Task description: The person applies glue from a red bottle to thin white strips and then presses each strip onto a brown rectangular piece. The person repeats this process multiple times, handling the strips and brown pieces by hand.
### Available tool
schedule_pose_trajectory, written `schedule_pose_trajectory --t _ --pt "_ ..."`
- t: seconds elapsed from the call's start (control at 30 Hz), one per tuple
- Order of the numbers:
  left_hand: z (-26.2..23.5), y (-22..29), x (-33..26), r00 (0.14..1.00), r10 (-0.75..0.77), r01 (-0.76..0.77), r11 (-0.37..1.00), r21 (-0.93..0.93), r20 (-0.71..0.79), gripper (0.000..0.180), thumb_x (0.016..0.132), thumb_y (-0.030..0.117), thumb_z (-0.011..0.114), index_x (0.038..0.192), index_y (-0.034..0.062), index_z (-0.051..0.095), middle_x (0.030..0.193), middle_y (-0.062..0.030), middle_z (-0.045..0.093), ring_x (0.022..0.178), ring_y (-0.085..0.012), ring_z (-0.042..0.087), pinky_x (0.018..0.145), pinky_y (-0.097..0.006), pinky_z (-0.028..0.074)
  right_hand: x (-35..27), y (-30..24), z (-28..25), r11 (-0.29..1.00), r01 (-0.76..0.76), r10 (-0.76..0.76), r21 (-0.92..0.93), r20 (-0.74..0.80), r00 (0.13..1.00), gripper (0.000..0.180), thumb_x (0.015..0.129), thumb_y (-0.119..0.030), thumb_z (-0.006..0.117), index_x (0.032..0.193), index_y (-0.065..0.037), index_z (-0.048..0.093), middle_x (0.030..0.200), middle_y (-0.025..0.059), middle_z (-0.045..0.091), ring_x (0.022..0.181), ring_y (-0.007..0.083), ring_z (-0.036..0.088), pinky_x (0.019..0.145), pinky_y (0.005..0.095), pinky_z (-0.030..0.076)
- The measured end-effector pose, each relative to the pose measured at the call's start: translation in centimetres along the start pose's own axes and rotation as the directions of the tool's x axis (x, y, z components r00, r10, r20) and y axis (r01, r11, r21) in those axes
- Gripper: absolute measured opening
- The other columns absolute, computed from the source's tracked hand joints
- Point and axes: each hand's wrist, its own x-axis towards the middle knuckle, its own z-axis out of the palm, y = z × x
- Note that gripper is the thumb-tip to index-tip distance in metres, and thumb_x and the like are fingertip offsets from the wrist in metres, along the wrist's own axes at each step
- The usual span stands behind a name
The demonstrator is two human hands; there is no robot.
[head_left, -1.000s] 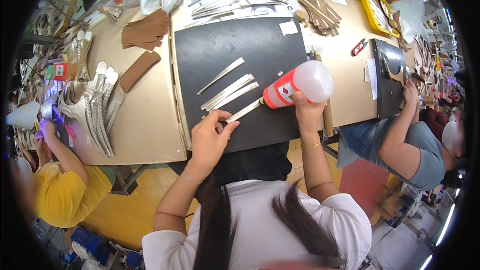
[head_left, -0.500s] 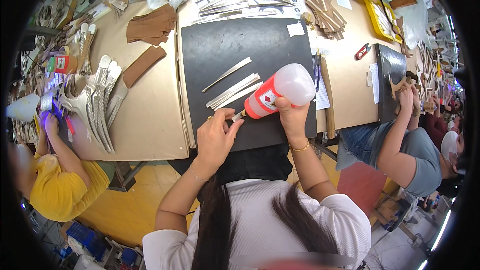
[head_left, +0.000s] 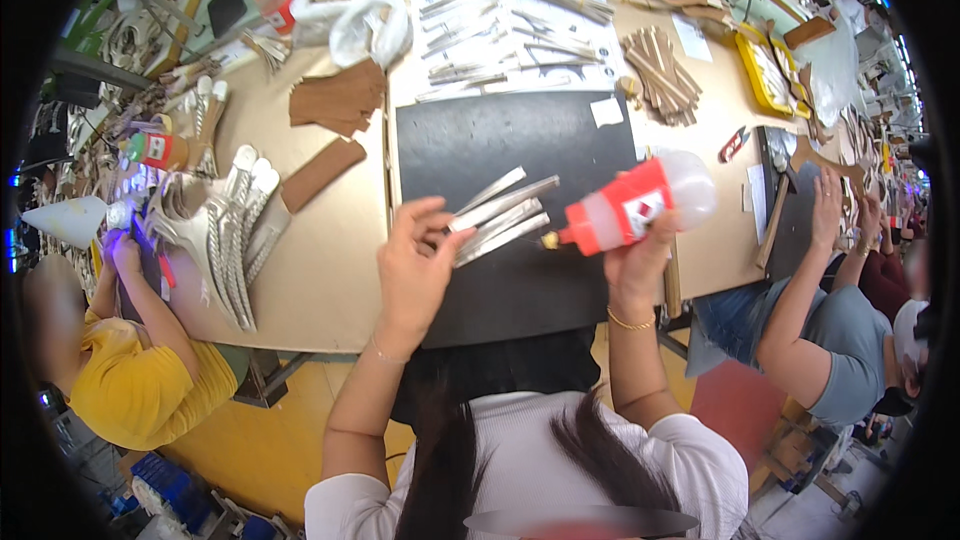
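My right hand [head_left: 640, 265] is wrapped round a squeeze bottle [head_left: 612, 215] with a red middle and a clear base. The bottle is tilted, its dark-tipped nozzle pointing left, apart from any strip. My left hand [head_left: 415, 265] is closed, thumb and fingers pinching the near end of a thin silvery strip [head_left: 520, 194]. Under and beside that strip, several more shiny strips [head_left: 508, 230] lie on the black work mat [head_left: 520, 300]. Parts of these strips overlap, so their edges are hard to separate.
Behind the mat, more silvery strips [head_left: 470, 70] lie on white paper. Brown leather pieces [head_left: 335, 100] and braided straps [head_left: 240, 240] are at left; tan strips [head_left: 662, 75] and a yellow tray [head_left: 765, 70] at right. Co-workers sit on both sides.
My right hand has drawn the bottle to the right, its nozzle away from my left fingers. My left hand has shifted up to the strips with one pinched. The whole view has tilted somewhat.
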Motion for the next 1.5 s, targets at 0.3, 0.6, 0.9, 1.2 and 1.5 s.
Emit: schedule_pose_trajectory --t 0.3,0.6,0.9,1.2,1.5 --pt "-1.7 -0.9 11.9 0.970 0.196 -0.100 0.863 0.495 -0.146 0.040 0.084 0.019 0.077 0.119 0.0066 0.063 0.088 -0.0083 0.073 0.076 -0.0195 0.062 0.071 -0.034 0.051 0.0 -1.6 -2.1 1.000 0.002 0.000 0.024 -0.076 0.997 0.088 0.081 -0.058 0.073 0.138 0.001 0.041 0.124 0.0137 0.058 0.112 0.0250 0.062 0.095 0.0400 0.054" --pt "-1.9 -1.1 5.0 0.956 0.280 -0.281 0.797 0.534 0.085 0.035 0.079 0.020 0.080 0.107 0.0023 0.070 0.110 -0.0119 0.061 0.099 -0.0293 0.057 0.086 -0.037 0.048 0.2 -1.4 -2.5 1.000 -0.001 0.001 0.017 -0.036 0.999 0.085 0.082 -0.057 0.073 0.136 0.000 0.043 0.123 0.0146 0.059 0.111 0.0246 0.063 0.094 0.0392 0.054" --pt "-1.7 -1.0 1.5 0.970 0.226 -0.242 0.866 0.437 0.088 0.012 0.081 0.005 0.075 0.091 0.0009 0.071 0.093 -0.0099 0.064 0.087 -0.0256 0.061 0.077 -0.035 0.050 -0.2 -1.3 -2.4 0.995 0.044 -0.044 -0.088 0.000 0.999 0.083 0.087 -0.064 0.063 0.137 -0.002 0.043 0.121 0.0148 0.061 0.107 0.0240 0.064 0.089 0.0434 0.058" --pt "-0.7 1.2 -3.0 0.987 -0.056 0.034 0.988 0.148 0.149 0.011 0.089 0.005 0.071 0.098 -0.0014 0.074 0.078 -0.0042 0.068 0.067 -0.0084 0.059 0.061 -0.022 0.046 -0.2 -2.1 -3.1 0.993 0.109 -0.111 -0.051 -0.034 0.993 0.078 0.083 -0.052 0.075 0.134 -0.001 0.044 0.121 0.0114 0.059 0.109 0.0214 0.061 0.095 0.0373 0.052" --pt "1.2 -0.4 -5.4 0.981 0.082 -0.110 0.981 0.159 0.175 0.013 0.086 0.004 0.074 0.098 -0.0007 0.075 0.085 -0.0052 0.070 0.065 -0.0075 0.058 0.055 -0.020 0.045 -0.4 -1.6 -4.2 0.963 0.170 -0.178 -0.212 -0.023 0.984 0.070 0.083 -0.045 0.079 0.128 0.000 0.049 0.115 0.0046 0.057 0.105 0.0135 0.055 0.093 0.0320 0.046"
